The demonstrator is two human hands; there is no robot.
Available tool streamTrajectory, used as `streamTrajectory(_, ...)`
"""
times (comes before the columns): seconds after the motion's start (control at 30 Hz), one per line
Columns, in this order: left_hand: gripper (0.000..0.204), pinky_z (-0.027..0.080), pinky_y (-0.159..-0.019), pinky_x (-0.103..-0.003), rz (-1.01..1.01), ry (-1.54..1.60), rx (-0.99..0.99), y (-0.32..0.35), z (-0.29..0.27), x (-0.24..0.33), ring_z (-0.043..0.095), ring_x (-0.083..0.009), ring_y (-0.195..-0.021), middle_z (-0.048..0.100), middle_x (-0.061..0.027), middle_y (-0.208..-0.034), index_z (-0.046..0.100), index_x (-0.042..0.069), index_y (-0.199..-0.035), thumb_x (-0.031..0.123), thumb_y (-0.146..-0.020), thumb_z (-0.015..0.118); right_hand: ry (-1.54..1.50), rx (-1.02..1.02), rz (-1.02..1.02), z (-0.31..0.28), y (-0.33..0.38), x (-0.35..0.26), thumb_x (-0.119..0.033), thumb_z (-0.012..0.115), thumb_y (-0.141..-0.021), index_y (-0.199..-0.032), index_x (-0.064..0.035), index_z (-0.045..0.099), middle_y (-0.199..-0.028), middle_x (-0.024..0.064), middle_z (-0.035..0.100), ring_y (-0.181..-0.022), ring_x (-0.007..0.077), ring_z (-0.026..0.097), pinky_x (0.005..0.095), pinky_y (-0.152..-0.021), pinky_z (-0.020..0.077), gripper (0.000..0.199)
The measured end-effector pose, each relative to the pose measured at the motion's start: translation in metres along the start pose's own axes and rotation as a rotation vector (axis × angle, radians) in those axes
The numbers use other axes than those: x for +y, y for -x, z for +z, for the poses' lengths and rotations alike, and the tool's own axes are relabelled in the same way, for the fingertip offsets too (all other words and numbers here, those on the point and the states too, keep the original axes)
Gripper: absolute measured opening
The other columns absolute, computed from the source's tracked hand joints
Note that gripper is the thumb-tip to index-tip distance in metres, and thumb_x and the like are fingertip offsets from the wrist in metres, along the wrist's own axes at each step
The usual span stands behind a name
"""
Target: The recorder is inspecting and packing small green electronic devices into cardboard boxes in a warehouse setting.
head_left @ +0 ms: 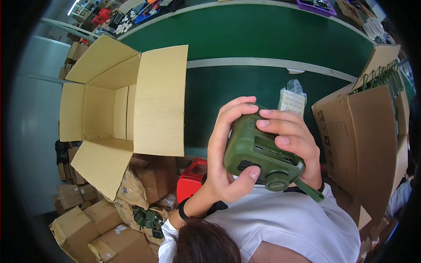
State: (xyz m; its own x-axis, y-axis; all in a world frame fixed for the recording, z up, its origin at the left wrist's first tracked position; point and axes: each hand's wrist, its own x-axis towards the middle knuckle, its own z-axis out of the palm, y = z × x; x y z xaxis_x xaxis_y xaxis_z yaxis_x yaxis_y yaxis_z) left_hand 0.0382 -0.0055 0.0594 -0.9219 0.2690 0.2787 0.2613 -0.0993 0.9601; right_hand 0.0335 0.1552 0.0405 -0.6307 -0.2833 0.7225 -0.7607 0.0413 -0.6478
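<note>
Green unit: our unit [242, 136] is up in both hands, in front of our chest, near side of the green table [199, 98].
L hand: L hand [219, 151] wraps its left side; fingers bunched tog., thumb bent over by the black btns [245, 165].
R hand: R hand [302, 142] grips the right side, fingers slightly apart over the top edge.
Handling: prob. stiff plastic, mod. weight, maybe a bit slick; we'd treat the ports in the recess [272, 150] as fragile.
Hold: we'd take the rounded sides w/ both palms, not the knob [277, 180] or strap [311, 190].
Writing: tiny marks on knob, unreadable to us; print on R box [335, 136], too faint; white label on lower-L carton [127, 245], illegible.
Nearby: clear bag [293, 100] w/ pale-yellow contents beyond R hand; open box [160, 101] to our left.
</note>
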Motion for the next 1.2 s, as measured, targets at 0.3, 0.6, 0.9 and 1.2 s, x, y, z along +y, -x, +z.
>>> streamTrajectory(0.3,0.069,0.026,-0.096,-0.037,-0.037,0.064,-0.048,0.001,0.000,0.001,0.036,-0.0298,-0.114,0.034,-0.0243,-0.121,0.037,-0.005,-0.118,0.020,-0.057,0.057,0.051,-0.048,-0.002,-0.005,0.002,-0.004,-0.023,0.066,-0.069,-0.110,-0.0073,0.048,-0.118,0.0150,0.051,-0.108,0.0343,0.048,0.0413,-0.081,0.0385,0.048)
streamTrajectory(0.6,0.077,0.030,-0.094,-0.039,0.054,0.143,0.025,0.008,0.003,-0.012,0.035,-0.0312,-0.114,0.028,-0.0251,-0.126,0.036,-0.001,-0.119,0.033,-0.056,0.062,0.107,0.194,-0.017,-0.008,0.008,-0.007,-0.020,0.068,-0.067,-0.103,-0.0096,0.055,-0.109,0.0131,0.055,-0.099,0.0326,0.053,0.0424,-0.079,0.0401,0.040)
streamTrajectory(0.9,0.072,0.026,-0.094,-0.053,0.339,-0.045,0.077,0.009,-0.002,-0.015,0.030,-0.0424,-0.118,0.028,-0.0216,-0.123,0.045,0.005,-0.112,0.049,-0.057,0.058,0.345,0.220,-0.205,-0.006,0.012,0.001,-0.015,0.065,-0.063,-0.089,-0.0175,0.065,-0.104,0.0076,0.056,-0.094,0.0288,0.051,0.0328,-0.070,0.0454,0.026)
streamTrajectory(1.2,0.089,0.033,-0.092,-0.037,-0.079,0.106,-0.103,0.021,-0.018,-0.010,0.044,-0.0277,-0.108,0.043,-0.0199,-0.115,0.024,0.000,-0.130,0.050,-0.066,0.061,0.137,0.102,0.185,-0.020,0.024,0.001,-0.031,0.076,-0.061,-0.093,-0.0024,0.057,-0.091,0.0102,0.055,-0.075,0.0238,0.055,0.0273,-0.064,0.0443,0.047)
